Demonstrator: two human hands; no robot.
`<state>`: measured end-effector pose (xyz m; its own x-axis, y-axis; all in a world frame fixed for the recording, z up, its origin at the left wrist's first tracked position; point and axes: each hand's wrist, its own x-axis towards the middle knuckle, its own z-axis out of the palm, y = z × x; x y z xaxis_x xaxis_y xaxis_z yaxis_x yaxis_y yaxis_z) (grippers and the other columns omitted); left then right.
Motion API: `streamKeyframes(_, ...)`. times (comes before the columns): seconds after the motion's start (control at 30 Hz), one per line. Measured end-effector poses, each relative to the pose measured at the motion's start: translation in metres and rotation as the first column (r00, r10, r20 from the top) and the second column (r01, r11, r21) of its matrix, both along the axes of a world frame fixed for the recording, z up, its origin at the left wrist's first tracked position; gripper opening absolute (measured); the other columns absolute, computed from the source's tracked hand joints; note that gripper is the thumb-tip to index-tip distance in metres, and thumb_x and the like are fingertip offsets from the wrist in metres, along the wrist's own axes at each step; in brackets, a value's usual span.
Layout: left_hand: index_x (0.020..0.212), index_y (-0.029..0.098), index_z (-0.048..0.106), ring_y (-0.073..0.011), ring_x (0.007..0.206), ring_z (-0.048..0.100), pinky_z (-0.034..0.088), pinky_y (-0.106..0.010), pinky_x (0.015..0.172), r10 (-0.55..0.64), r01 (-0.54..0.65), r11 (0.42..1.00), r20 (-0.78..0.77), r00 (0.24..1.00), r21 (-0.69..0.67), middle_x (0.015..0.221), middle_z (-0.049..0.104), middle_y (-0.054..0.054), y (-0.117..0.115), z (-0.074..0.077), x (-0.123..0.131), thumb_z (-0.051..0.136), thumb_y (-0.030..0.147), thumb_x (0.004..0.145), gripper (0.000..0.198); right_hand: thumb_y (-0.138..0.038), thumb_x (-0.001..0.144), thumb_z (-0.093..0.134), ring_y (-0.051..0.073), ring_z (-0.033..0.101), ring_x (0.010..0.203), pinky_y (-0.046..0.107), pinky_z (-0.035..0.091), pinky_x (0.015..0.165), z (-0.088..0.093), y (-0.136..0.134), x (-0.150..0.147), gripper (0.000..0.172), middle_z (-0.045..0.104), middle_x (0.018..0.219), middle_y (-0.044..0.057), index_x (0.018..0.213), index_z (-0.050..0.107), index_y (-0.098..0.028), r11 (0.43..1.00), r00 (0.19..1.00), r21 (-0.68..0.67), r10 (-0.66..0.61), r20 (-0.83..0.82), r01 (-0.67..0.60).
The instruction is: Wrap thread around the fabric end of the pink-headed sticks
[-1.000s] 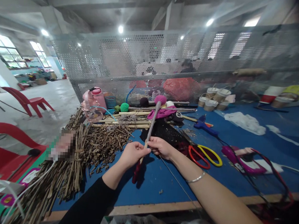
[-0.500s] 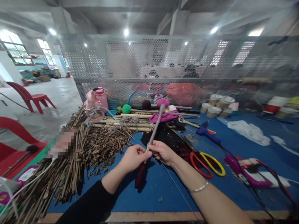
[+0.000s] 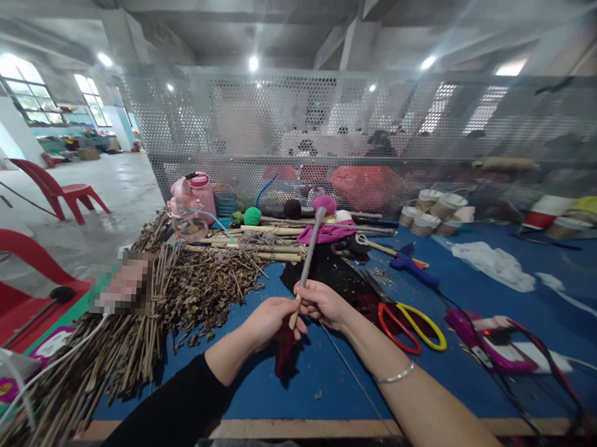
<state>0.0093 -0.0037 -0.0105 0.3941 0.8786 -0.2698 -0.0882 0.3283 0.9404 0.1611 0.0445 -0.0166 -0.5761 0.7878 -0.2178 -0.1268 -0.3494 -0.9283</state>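
Observation:
A thin stick [image 3: 311,251] wrapped in grey material slants away from me, its bare pale end nearest my body. My right hand [image 3: 324,301] pinches it low on the wrapped part. Close beside it, my left hand [image 3: 272,323] is closed around the bare end, its thumb and fingers meeting there. Below the left fingers hangs or lies a dark red cloth [image 3: 284,357]; I cannot tell whether that hand holds it. Black cloth [image 3: 316,270] lies under the stick, and scissors [image 3: 413,328] with red and yellow handles rest right of my right hand.
Dry twigs [image 3: 132,335] and crumbled brown plant matter [image 3: 210,285] cover the table's left. Yarn balls, such as a green one [image 3: 252,216], and sticks lie at the back. A blue glue gun [image 3: 416,266], a purple device [image 3: 492,340] with cables and several paper cups [image 3: 447,204] stand right.
My left fingers have shifted and spread a little under the stick's bare end, more of which shows. The dark red cloth below has changed shape. My right hand keeps its pinch.

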Motion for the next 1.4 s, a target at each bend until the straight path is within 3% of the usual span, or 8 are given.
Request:
streamKeyframes(0.17,0.065,0.014,0.054,-0.0062,0.041,0.041,0.027,-0.019,0.042,0.256,-0.117,0.922,-0.354,0.899,0.369,0.048,0.052,0.004,0.003,-0.004,-0.007,0.070,0.043,0.061,0.033,-0.044,0.066,0.068,0.001,0.013,0.035,0.017,0.004,0.035,-0.006,0.002,-0.005,0.038,0.032,0.045,-0.011,0.072,0.041,-0.018,0.999,0.994,0.025,-0.040,0.097,0.038)
streamKeyframes(0.33,0.065,0.014,0.053,-0.0067,0.039,0.045,0.033,-0.019,0.041,0.129,-0.129,0.991,0.008,0.992,0.026,0.051,0.055,0.001,0.001,0.003,-0.003,0.069,0.043,0.065,0.033,-0.043,0.067,0.069,0.001,0.012,0.037,0.017,0.004,0.036,0.001,0.000,-0.003,0.038,0.026,0.046,-0.013,0.078,0.043,-0.018,0.999,0.999,0.008,-0.043,-0.030,0.044)
streamKeyframes(0.47,0.074,0.011,0.057,-0.0078,0.047,0.053,0.041,-0.019,0.047,0.089,-0.045,0.983,0.248,0.965,-0.179,0.063,0.061,-0.003,0.000,0.002,0.000,0.066,0.036,0.071,0.026,-0.045,0.066,0.069,0.001,0.014,0.038,0.017,0.004,0.036,0.005,-0.001,-0.001,0.040,0.030,0.047,-0.012,0.077,0.042,-0.018,0.999,0.999,0.016,-0.033,-0.042,0.034)
streamKeyframes(0.63,0.068,0.012,0.057,-0.0093,0.044,0.051,0.038,-0.020,0.045,0.052,-0.046,0.997,-0.122,0.991,0.054,0.059,0.061,-0.004,-0.001,-0.003,0.001,0.054,0.044,0.076,0.033,-0.047,0.063,0.068,0.002,0.015,0.037,0.017,0.006,0.035,0.000,-0.002,-0.002,0.040,0.032,0.046,-0.012,0.073,0.041,-0.019,0.995,0.991,0.055,-0.085,0.107,0.080)
streamKeyframes(0.83,0.055,0.016,0.052,-0.0101,0.049,0.045,0.032,-0.021,0.049,0.231,0.026,0.874,-0.462,0.856,0.485,0.050,0.052,0.001,-0.005,-0.003,-0.001,0.050,0.042,0.076,0.034,-0.044,0.066,0.065,0.003,0.016,0.034,0.018,0.009,0.034,-0.004,-0.002,-0.002,0.035,0.029,0.043,-0.013,0.077,0.043,-0.019,0.995,0.987,0.092,-0.049,0.155,0.035)
streamKeyframes(1.0,0.050,0.017,0.045,-0.0094,0.048,0.040,0.028,-0.021,0.048,0.211,0.091,0.855,-0.503,0.838,0.511,0.048,0.046,0.002,-0.004,-0.003,-0.001,0.042,0.042,0.081,0.039,-0.043,0.065,0.065,0.003,0.017,0.034,0.018,0.009,0.033,-0.003,-0.001,0.000,0.034,0.030,0.042,-0.012,0.075,0.043,-0.019,0.996,0.981,0.087,-0.024,0.194,0.008)
streamKeyframes(1.27,0.068,0.016,0.053,-0.0091,0.038,0.041,0.030,-0.021,0.040,0.167,-0.072,0.972,-0.441,0.882,0.225,0.051,0.053,0.000,0.004,-0.005,-0.004,0.036,0.047,0.081,0.037,-0.042,0.065,0.065,0.003,0.016,0.035,0.017,0.008,0.033,-0.001,0.000,0.001,0.034,0.027,0.042,-0.013,0.075,0.043,-0.019,0.998,0.986,0.055,0.008,0.164,-0.017)
streamKeyframes(1.4,0.061,0.015,0.054,-0.0086,0.043,0.044,0.029,-0.020,0.042,0.246,-0.035,0.922,-0.516,0.820,0.385,0.051,0.053,0.001,0.002,-0.005,-0.007,0.057,0.056,0.067,0.041,-0.041,0.067,0.065,0.003,0.017,0.035,0.017,0.010,0.033,-0.006,0.002,0.000,0.032,0.029,0.042,-0.012,0.075,0.044,-0.018,0.996,0.984,0.086,-0.014,0.179,-0.002)
